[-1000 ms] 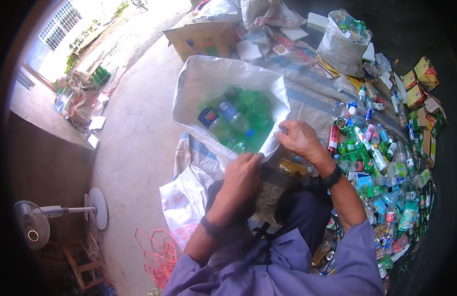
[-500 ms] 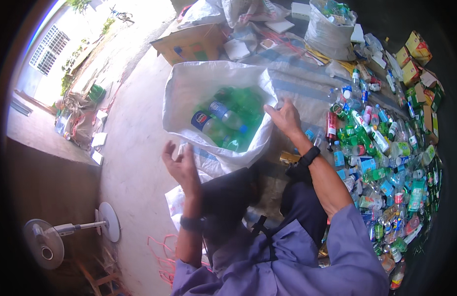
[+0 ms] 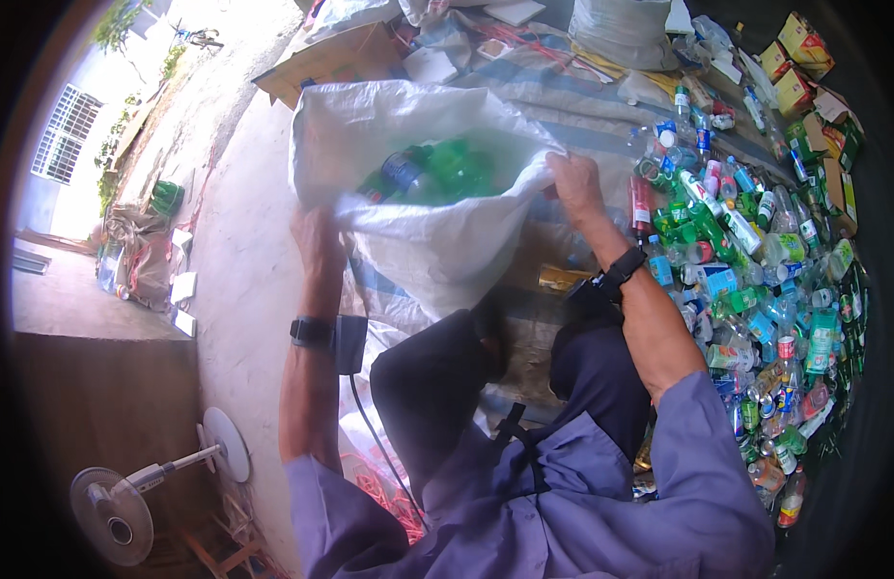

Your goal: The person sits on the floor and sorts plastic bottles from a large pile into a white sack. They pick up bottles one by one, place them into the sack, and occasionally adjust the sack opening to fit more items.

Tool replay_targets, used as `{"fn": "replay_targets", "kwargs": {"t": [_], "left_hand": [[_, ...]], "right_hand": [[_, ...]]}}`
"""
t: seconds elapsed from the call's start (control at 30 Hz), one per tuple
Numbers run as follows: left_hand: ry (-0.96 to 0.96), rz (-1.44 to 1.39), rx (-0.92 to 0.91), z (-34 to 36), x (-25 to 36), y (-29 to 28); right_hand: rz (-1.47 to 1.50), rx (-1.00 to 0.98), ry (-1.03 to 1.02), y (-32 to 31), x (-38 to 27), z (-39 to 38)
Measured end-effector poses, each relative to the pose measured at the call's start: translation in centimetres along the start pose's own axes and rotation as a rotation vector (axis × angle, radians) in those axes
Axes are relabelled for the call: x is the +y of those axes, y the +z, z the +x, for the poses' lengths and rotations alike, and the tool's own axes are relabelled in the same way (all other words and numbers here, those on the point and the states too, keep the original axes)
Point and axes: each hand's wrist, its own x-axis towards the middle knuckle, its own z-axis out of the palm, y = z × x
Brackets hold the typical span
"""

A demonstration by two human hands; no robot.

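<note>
White sack [image 3: 433, 256]: mouth gapes, way in from above between left hand [image 3: 317, 239] and right hand [image 3: 576, 188] on its rim; green bottles [image 3: 464, 169] block lower down.
Far side: carton [image 3: 341, 60] crowds far-left rim.
Right: striped sheet [image 3: 587, 121] gives a lane, then bottle pile [image 3: 722, 261].
Near side: knees [image 3: 418, 391] obstruct; cable [image 3: 381, 439] hangs beside left forearm.
Left: concrete floor [image 3: 239, 318] passable, fan [image 3: 114, 516] lower down.
</note>
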Motion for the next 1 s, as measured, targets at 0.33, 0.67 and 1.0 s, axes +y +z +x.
{"fn": "replay_targets", "kwargs": {"t": [0.33, 0.67, 1.0], "left_hand": [[-0.423, -1.035, 0.078, 10.0, 3.5, -0.1], [-0.233, -0.622, -0.151, 6.3, -0.8, 7.0], [-0.679, -0.633, 0.18, 3.7, 7.9, -0.2]], "right_hand": [[0.071, 0.096, 0.036, -3.9, -3.1, 0.0], [-0.043, 0.023, 0.012, -7.1, -3.7, -2.4], [-0.277, -0.039, 0.054, -6.5, -1.5, -2.7]]}}
